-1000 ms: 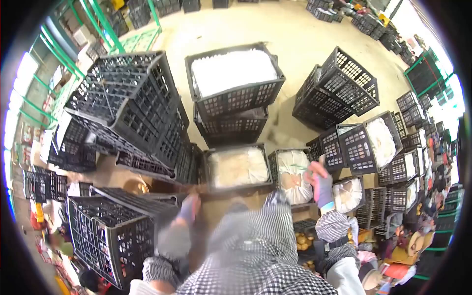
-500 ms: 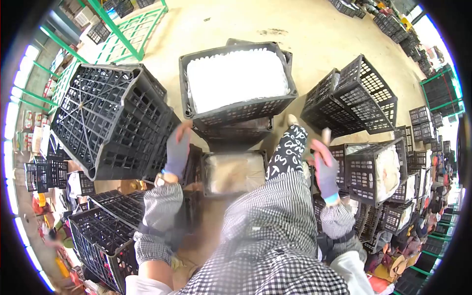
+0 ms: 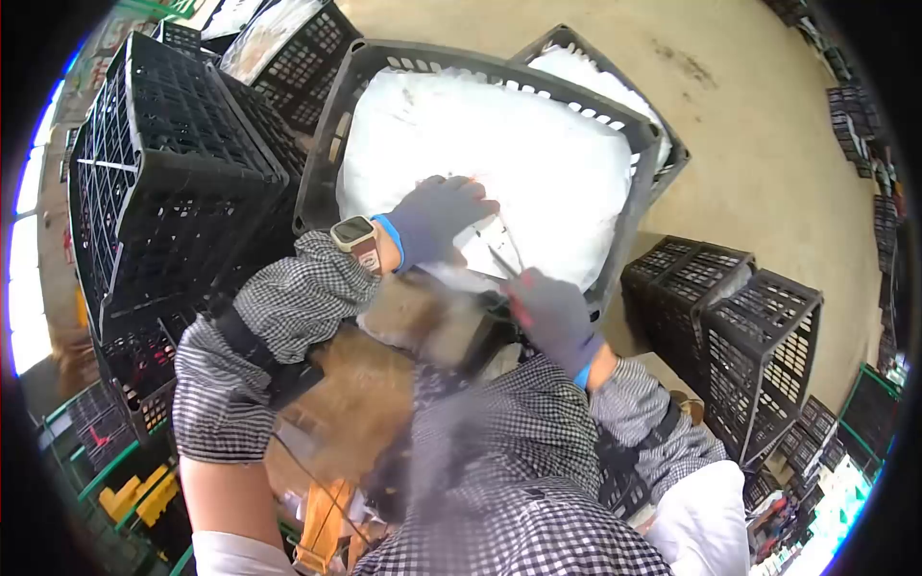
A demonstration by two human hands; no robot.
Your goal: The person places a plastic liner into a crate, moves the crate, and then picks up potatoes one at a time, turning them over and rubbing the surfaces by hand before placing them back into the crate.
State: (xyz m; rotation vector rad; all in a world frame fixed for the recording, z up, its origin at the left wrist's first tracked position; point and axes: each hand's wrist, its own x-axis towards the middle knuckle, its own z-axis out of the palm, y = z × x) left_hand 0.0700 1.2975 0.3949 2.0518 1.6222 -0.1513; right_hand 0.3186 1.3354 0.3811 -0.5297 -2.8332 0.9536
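Note:
A black plastic crate (image 3: 312, 182) in front of me holds a smooth white bag-like sheet (image 3: 461, 134) that fills its top. My left hand (image 3: 437, 219), in a grey glove with bare fingertips and a watch at the wrist, is on the sheet's near part. Its fingers are bent together and seem to pinch the sheet; the exact grip is partly hidden. My right hand (image 3: 555, 315), gloved alike, is closed at the crate's near edge. From it, thin scissors (image 3: 506, 257) point up towards the left fingertips, their two blades apart over the white sheet.
Behind the crate, another crate (image 3: 680, 154) with white contents sits at an angle. Stacked black crates (image 3: 178, 182) rise close on my left, and more crates (image 3: 735, 326) stand to my right. Yellow objects (image 3: 139, 494) lie at lower left. Beyond is a tan floor (image 3: 768, 154).
The view has come closer to the white-filled crate. Both hands have moved from its near sides onto and beside the white sheet, and the scissors are now over it.

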